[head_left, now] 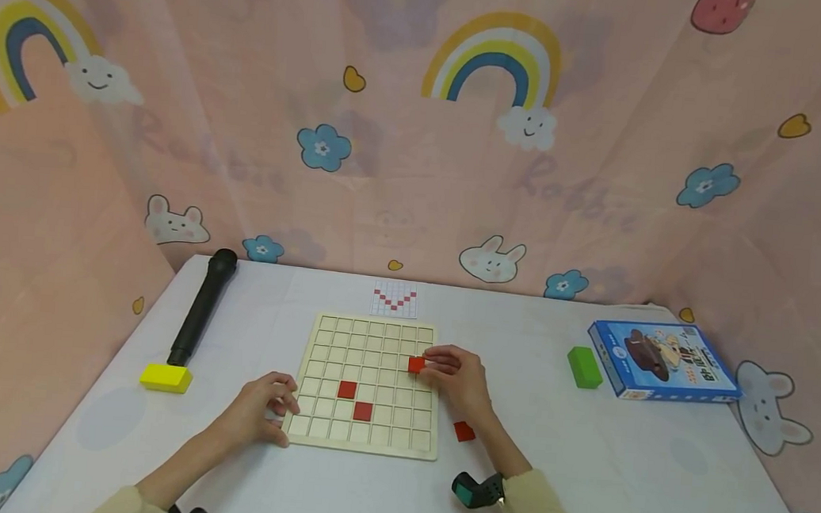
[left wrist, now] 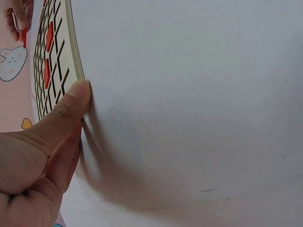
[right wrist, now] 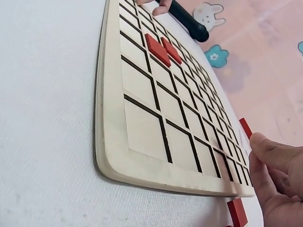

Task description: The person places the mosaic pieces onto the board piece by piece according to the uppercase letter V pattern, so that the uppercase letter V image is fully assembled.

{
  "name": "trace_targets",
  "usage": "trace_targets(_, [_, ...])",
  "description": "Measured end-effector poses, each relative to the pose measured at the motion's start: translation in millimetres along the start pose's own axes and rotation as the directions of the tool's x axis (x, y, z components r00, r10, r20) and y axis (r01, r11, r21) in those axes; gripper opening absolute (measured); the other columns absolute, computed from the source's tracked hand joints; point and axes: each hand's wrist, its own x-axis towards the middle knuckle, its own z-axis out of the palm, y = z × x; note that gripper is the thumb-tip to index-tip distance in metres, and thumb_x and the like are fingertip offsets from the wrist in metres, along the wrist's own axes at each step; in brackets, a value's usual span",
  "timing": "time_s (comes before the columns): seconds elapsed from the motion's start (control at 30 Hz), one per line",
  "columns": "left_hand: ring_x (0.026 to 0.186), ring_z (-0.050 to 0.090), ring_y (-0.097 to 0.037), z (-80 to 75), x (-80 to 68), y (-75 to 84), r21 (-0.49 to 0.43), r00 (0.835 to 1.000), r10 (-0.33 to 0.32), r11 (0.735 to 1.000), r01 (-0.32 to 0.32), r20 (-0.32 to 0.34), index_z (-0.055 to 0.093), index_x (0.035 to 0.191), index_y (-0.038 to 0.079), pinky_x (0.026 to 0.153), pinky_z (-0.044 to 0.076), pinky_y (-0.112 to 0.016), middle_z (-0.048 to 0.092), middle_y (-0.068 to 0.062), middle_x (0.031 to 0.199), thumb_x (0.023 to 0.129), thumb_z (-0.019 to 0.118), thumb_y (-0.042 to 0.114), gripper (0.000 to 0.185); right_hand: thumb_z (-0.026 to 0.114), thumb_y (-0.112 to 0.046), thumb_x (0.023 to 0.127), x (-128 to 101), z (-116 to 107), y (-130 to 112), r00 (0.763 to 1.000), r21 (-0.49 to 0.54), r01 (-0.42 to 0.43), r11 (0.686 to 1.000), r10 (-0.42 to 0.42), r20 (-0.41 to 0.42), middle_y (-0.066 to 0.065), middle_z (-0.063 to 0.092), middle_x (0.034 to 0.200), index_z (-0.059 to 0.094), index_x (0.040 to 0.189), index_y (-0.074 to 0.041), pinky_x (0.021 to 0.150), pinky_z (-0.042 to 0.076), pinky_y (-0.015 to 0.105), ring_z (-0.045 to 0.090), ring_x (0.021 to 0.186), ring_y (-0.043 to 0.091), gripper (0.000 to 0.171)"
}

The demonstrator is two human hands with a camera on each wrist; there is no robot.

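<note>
Black microphone [head_left: 202, 309] and yellow block [head_left: 166, 378] at far left; left hand [head_left: 257, 408] pinching the near left edge of the centrally placed grid board [head_left: 368, 447], which bears two red tiles [head_left: 347, 389] set diagonally; right hand [head_left: 462, 381] grasping a third tile [head_left: 415, 365] at the board's right-hand columns; green block [head_left: 585, 367] and blue box [head_left: 664, 362] at right.

I work at a white desk [head_left: 519, 336] in a draped nook: pink cloth [head_left: 401, 184], printed with rainbows [head_left: 492, 59] across the top of the frame and bunnies [head_left: 492, 264] lower down, encloses its back and sides. Whether home or studio, I cannot tell.
</note>
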Motion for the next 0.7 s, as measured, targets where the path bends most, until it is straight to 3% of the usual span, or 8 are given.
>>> trace_targets(0.53, [0.078,0.053,-0.015,2.4,0.5,-1.5,-0.003,1.0,-0.02,1.0,0.02,-0.005,0.067,0.078,0.004,0.067,0.051,-0.026,0.056,-0.008,0.112,0.046,0.087,-0.012,0.041,0.075,-0.001,0.079,2,16,-6,0.999,0.031,0.047,0.998,-0.048,0.022,0.014,0.069,0.101,0.068,0.104,0.002,0.08,0.053,0.026,0.067,0.089,0.024,0.026])
trace_targets(0.7, [0.079,0.052,-0.015,3.1,1.5,1.8,0.007,0.998,-0.053,0.999,0.053,-0.019,0.067,0.077,0.005,0.067,0.051,-0.025,0.056,-0.007,0.112,0.047,0.087,-0.013,0.04,0.074,0.0,0.08,1,20,-12,0.998,0.063,0.052,0.997,-0.054,0.026,0.019,0.068,0.102,0.067,0.105,0.005,0.081,0.053,0.028,0.066,0.09,0.029,0.026])
